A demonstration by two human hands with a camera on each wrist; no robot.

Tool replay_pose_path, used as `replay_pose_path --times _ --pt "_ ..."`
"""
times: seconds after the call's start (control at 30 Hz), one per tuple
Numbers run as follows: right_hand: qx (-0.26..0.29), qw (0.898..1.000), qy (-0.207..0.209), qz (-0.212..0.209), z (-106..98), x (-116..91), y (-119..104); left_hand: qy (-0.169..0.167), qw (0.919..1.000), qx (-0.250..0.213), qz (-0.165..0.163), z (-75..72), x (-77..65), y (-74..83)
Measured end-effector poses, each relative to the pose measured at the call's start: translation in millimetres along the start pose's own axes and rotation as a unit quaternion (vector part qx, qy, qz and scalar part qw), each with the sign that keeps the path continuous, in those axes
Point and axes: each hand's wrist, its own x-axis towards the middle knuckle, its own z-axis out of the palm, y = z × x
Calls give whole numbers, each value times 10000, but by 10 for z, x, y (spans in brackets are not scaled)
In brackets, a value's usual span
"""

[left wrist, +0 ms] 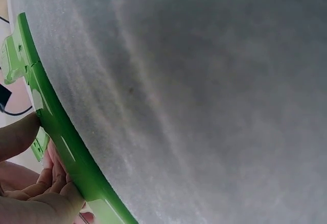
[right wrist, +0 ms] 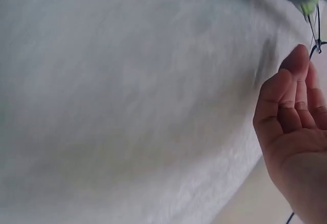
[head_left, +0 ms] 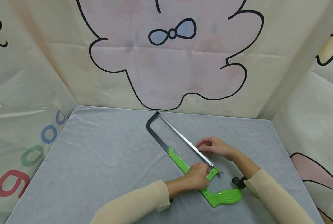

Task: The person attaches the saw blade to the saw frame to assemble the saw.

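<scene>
A hacksaw point(head_left: 180, 161) with a bright green handle and a dark curved front bow lies slantwise over the grey cloth, its silver toothed blade point(head_left: 180, 134) facing right. My left hand point(head_left: 195, 177) grips the green frame near its rear bracket. Thumb and fingers around this green bar point(left wrist: 61, 132) show in the left wrist view. At the lower part of the blade, my right hand point(head_left: 218, 147) brings thumb and forefinger together right at the edge. The right wrist view shows the other fingers of this hand point(right wrist: 296, 127) curled; the contact point is hidden.
A wing nut point(head_left: 220, 173) sticks out at the blade's rear end. Grey cloth point(head_left: 104, 149) covers the table, which ends at a printed fabric wall point(head_left: 166, 77) behind. More fabric walls stand on the left and right.
</scene>
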Motion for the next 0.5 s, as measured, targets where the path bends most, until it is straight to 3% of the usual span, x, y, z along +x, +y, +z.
replay_pose_path --times 0.13,0.5 --pt "-233 9996 70 106 -82 -160 -23 -7 10000 -90 -17 -3 -10 2" --pt "-444 9975 -530 131 -127 -657 152 88 9999 -51 -119 3 -19 0"
